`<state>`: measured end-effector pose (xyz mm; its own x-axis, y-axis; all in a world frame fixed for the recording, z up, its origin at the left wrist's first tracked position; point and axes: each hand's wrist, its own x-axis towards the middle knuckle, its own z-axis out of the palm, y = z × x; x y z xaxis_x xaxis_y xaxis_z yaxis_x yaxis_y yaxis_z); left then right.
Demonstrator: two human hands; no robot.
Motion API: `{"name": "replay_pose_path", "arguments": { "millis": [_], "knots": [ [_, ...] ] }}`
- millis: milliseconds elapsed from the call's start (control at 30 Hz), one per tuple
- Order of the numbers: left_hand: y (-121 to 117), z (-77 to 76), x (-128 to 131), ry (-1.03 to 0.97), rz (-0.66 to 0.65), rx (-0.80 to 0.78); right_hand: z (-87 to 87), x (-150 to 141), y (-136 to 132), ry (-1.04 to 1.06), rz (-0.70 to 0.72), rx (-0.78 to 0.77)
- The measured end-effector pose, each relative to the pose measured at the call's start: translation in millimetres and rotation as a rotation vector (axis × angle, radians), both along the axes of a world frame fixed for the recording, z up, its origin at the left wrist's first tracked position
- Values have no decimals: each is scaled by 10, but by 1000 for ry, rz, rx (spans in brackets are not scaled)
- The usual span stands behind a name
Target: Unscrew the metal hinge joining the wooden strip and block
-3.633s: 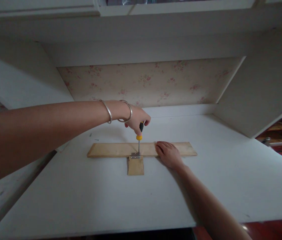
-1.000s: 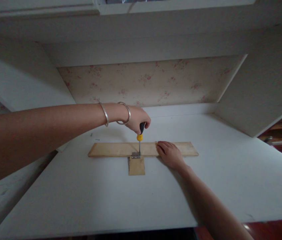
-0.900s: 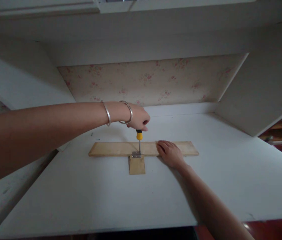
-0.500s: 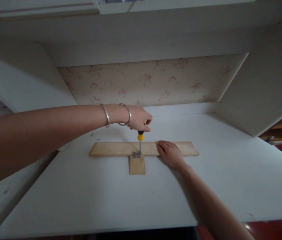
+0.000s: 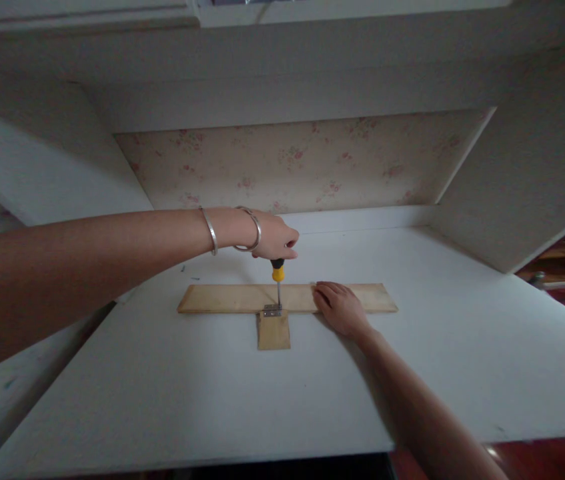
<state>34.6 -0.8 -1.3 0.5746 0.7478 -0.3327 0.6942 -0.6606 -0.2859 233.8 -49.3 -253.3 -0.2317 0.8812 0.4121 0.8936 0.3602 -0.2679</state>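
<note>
My left hand (image 5: 273, 237), with two silver bangles on its wrist, is closed around the handle of a black and yellow screwdriver (image 5: 277, 273). The shaft points straight down, its tip at a small metal hinge (image 5: 273, 311). One leaf of the hinge lies on a long wooden board (image 5: 232, 298), the other on a short wooden piece (image 5: 274, 333) that extends toward me. My right hand (image 5: 341, 308) holds the long board down right of the hinge, fingers curved over its top. Whether a screw sits under the tip is too small to tell.
Two small screws (image 5: 195, 278) lie on the white tabletop (image 5: 342, 400) behind the board's left part. White side panels (image 5: 522, 167) flank the surface, and a floral-papered back wall (image 5: 292, 163) stands behind. A white shelf edge (image 5: 282, 60) overhangs it.
My left hand has shifted slightly left with the screwdriver, and its grip has turned a little. The screwdriver tip stays at the hinge. My right hand and the boards look unmoved.
</note>
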Motion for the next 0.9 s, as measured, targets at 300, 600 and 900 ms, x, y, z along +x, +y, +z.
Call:
{"name": "replay_pose_path", "arguments": {
  "millis": [300,600,900],
  "knots": [
    [8,15,-51,-74,-160,-97,-27,11,1,10,9,11],
    [-6,-24,-15,-84,-51,26,-38,14,11,25,9,7],
    [44,-85,-30,-97,-31,42,-48,26,23,25,13,13]
  ]
}}
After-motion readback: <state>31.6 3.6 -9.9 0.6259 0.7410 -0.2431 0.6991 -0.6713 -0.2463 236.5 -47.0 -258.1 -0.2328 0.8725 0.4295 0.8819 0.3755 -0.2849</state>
